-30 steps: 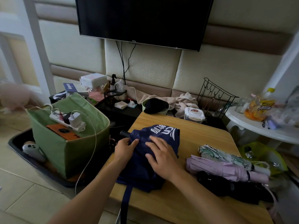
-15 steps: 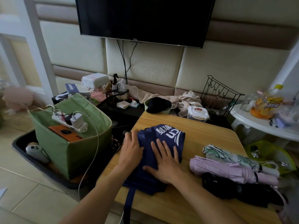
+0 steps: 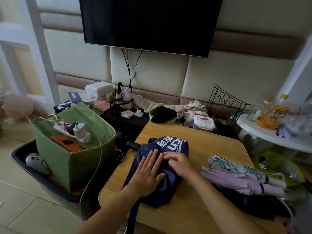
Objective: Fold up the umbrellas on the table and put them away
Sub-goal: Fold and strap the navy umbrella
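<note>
Now, seen from the head camera, the navy umbrella [image 3: 162, 168] lies collapsed on the wooden bench [image 3: 211, 146], its black handle [image 3: 133, 145] poking over the left edge. The left hand [image 3: 146, 174] presses flat on the fabric, fingers straight. The right hand [image 3: 179, 162], flat half a second ago, has curled to pinch a fold beside it, so gathering the canopy seems underway. Two rolled umbrellas, the pink umbrella [image 3: 241, 181] and the patterned umbrella [image 3: 236, 167], wait nearby.

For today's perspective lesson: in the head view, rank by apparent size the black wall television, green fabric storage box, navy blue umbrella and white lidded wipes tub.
1. Black wall television
2. Green fabric storage box
3. Navy blue umbrella, nearer the camera, so only slightly smaller
4. White lidded wipes tub
</note>
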Available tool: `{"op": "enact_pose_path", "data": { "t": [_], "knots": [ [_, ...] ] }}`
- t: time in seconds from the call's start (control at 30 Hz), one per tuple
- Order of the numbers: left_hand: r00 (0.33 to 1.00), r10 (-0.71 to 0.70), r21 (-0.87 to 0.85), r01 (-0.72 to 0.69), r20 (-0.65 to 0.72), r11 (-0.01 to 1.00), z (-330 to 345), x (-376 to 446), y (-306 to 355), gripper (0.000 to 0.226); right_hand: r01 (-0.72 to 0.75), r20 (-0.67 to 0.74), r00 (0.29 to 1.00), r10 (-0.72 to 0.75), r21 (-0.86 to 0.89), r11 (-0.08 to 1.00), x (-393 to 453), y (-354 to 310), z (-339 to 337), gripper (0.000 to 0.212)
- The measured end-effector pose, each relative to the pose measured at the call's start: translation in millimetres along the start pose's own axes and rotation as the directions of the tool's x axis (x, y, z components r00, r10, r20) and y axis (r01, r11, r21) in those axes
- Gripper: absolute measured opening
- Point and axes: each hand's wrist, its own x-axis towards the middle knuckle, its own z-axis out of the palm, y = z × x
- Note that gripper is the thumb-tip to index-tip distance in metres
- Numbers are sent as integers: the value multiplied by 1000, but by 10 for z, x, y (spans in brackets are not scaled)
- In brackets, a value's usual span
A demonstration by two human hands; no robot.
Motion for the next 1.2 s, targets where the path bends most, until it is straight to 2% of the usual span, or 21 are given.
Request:
{"op": "enact_pose_path", "data": {
  "t": [0.03, 0.1, 0.13, 0.2, 0.27, 0.3, 0.4, 0.43, 0.5, 0.53, 0.6, 0.63, 0.7, 0.77, 0.83, 0.9, 0.93, 1.03, 1.07, 1.13, 1.2],
  "knots": [
    [1000, 1, 15, -1, -4, 1000, 25, -9, 11, 85, -38, -94, 995, 42, 50, 998, 18, -10, -65, 35],
    [1000, -5, 12, 5, 9, 1000, 33, -10, 4, 92, -120, -253, 959, 128, 45, 992, 47, -2, -178, 26],
    [1000, -6, 13, 6, 24, 1000, 17, 2, -9, 92, -165, -286, 941, 181, 81, 983, 66, 14, -228, 25],
    [998, 7, 24, -9, 66, 1000, -34, 21, -43, 95, -229, -240, 923, 301, 287, 930, 96, 31, -300, 41],
    [995, 26, 23, -29, 95, 999, -94, 39, -86, 103, -240, -184, 914, 363, 477, 846, 93, 3, -356, 47],
    [993, 38, 22, -40, 110, 999, -125, 47, -107, 107, -233, -191, 909, 370, 502, 833, 83, -16, -381, 51],
    [982, 75, 25, -80, 172, 996, -255, 49, -162, 115, -224, -234, 907, 351, 438, 870, 97, 40, -427, 84],
    [976, 84, 24, -91, 203, 996, -299, 41, -176, 116, -221, -225, 914, 336, 418, 881, 94, 59, -421, 85],
    [967, 91, 15, -97, 236, 995, -355, 20, -187, 112, -213, -215, 926, 309, 377, 901, 78, 64, -380, 69],
    [968, 84, 7, -88, 236, 996, -364, 9, -179, 106, -202, -228, 930, 287, 336, 920, 77, 58, -357, 53],
    [973, 44, -11, -43, 225, 999, -345, -19, -156, 91, -137, -311, 930, 195, 198, 971, 54, 8, -311, 22],
    [976, 19, -9, -18, 216, 1000, -320, -28, -145, 83, -99, -358, 923, 141, 132, 986, 44, -11, -293, 13],
    [978, -8, -33, 16, 210, 999, -292, -38, -127, 72, -11, -406, 913, 43, 81, 997, -3, -47, -264, 8],
    [979, -14, -166, 48, 201, 985, -372, -50, -100, 65, 86, -348, 936, -51, 88, 992, -76, -81, -245, 8],
    [988, -52, -433, 112, 148, 895, -501, -60, -116, 53, 184, -204, 965, -168, 61, 981, -159, -74, -197, 9],
    [982, -149, -712, 189, 118, 677, -625, -73, -168, 39, 283, -85, 955, -283, -8, 959, -235, -16, -121, 11],
    [973, -210, -788, 202, 94, 581, -637, -76, -202, 31, 311, -35, 949, -313, -66, 948, -267, 31, -77, 12],
    [908, -415, -899, 229, 59, 372, -640, -81, -291, 20, 354, 71, 935, -347, -216, 910, -348, 121, 4, 13],
    [893, -446, -918, 224, 59, 328, -676, -82, -282, 24, 372, 76, 928, -365, -229, 899, -372, 128, 15, 12],
    [898, -433, -947, 202, 76, 252, -717, -70, -246, 38, 391, 84, 920, -382, -252, 885, -402, 125, 26, 9],
    [897, -434, -965, 183, 87, 186, -787, -71, -178, 34, 404, 112, 915, -389, -308, 862, -410, 136, 33, 5]
  ]
}}
